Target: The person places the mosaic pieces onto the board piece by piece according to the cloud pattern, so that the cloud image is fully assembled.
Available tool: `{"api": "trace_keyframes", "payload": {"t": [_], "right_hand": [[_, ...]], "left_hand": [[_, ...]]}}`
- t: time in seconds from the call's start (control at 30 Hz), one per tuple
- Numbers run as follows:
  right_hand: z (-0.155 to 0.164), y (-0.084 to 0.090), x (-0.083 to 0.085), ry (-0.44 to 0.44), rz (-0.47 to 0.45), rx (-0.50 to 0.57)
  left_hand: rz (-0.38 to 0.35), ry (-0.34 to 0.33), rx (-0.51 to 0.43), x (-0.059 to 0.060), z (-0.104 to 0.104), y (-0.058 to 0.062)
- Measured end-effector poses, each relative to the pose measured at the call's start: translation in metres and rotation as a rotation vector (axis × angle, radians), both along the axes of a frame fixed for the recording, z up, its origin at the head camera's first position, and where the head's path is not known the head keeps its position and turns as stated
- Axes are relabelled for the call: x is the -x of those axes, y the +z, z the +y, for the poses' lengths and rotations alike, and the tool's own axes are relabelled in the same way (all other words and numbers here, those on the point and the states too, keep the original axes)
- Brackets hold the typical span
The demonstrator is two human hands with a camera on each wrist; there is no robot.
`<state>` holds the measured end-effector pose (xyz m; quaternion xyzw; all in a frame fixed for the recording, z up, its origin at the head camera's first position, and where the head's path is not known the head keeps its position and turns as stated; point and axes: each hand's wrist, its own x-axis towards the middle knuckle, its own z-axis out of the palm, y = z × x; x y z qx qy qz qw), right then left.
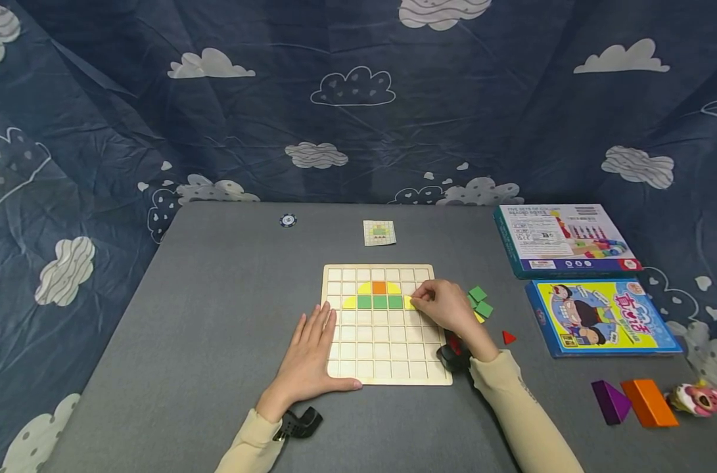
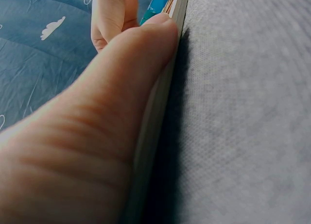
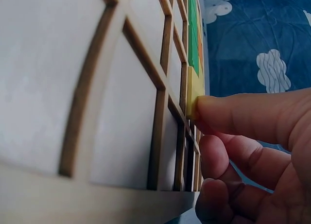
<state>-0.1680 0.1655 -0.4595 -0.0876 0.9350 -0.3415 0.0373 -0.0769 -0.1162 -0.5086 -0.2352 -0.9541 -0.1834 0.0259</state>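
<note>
A wooden grid board (image 1: 388, 355) lies on the grey table. My right hand (image 1: 447, 307) pinches a small yellow tile (image 3: 193, 90) between thumb and finger, at the right end of a row of tiles on the grid. Three green tiles (image 1: 380, 301) sit in that row, with a yellow rounded piece (image 1: 349, 303) at its left end. Above them an orange tile (image 1: 379, 288) has a yellow piece on either side. Fingers spread and straight, my left hand (image 1: 311, 361) rests along the board's left side, its thumb (image 2: 146, 44) at the near edge.
Loose green tiles (image 1: 484, 309) and a red triangle (image 1: 508, 337) lie right of the board. Behind it are a pattern card (image 1: 379, 233) and a poker chip (image 1: 288, 220). At right: two boxes (image 1: 606, 318), a purple block (image 1: 610, 402), an orange block (image 1: 649, 403) and a figurine (image 1: 698, 399).
</note>
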Motion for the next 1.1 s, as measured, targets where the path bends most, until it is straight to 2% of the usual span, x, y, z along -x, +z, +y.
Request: {"api": "trace_keyframes", "payload": {"t": [0.47,0.77,0.93,1.1], "right_hand": [[0.005,0.001,-0.003,0.019,-0.057,-0.018],[0.010,0.003,-0.008,0.046,-0.110,0.015],[0.021,0.005,-0.011,0.049,-0.097,0.048],[0.034,0.009,-0.016,0.015,-0.057,0.051]], "left_hand": [[-0.004,-0.003,0.000,0.000,0.000,-0.001],[-0.013,0.002,0.002,0.000,0.001,0.000],[-0.016,0.002,0.003,0.000,0.001,0.000],[-0.005,0.004,-0.003,0.000,0.000,0.000]]}}
